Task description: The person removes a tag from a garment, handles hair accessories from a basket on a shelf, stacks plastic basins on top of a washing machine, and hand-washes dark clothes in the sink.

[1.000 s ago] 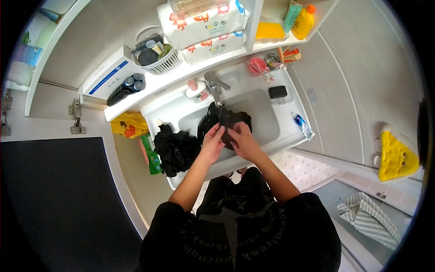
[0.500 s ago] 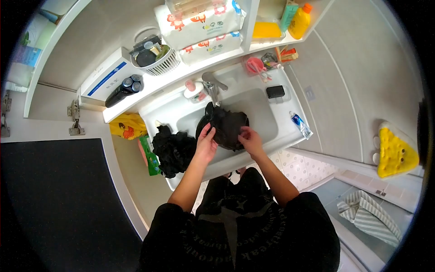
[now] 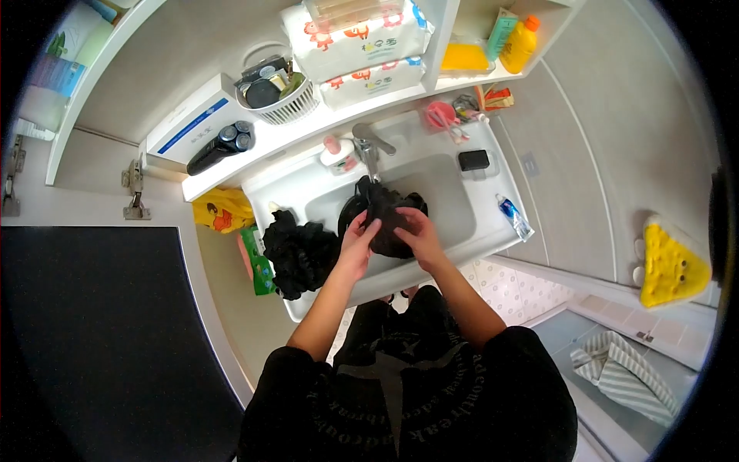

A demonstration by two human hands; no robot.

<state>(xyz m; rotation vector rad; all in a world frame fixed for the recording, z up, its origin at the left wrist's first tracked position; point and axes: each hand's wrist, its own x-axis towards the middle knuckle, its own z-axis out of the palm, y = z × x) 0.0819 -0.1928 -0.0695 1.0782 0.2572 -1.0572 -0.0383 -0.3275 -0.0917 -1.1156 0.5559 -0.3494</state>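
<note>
Black cloth [image 3: 389, 223] lies bunched in the basin of the white sink [image 3: 460, 250], under the faucet [image 3: 371, 158]. Its exact kind of garment does not show. My left hand [image 3: 358, 242] grips the cloth at its left side, thumb and fingers pinched on it. From the right, my right hand [image 3: 419, 237] holds the same cloth, fingers curled over its edge. The two hands are close together. A second heap of crumpled black cloth [image 3: 296, 254] rests on the sink's left ledge, beside my left forearm.
Behind the faucet's left stands a soap bottle [image 3: 339, 158]. A black soap bar [image 3: 473, 160] and a toothpaste tube [image 3: 514, 218] lie on the right ledge. A shelf above holds a shaver [image 3: 219, 148], a white basket [image 3: 286, 108] and wipes packs [image 3: 373, 81]. An open cabinet door [image 3: 92, 323] is at left.
My hands have drawn closer together, the right one moving left, and the cloth between them is gathered tighter. The whole view has shifted slightly.
</note>
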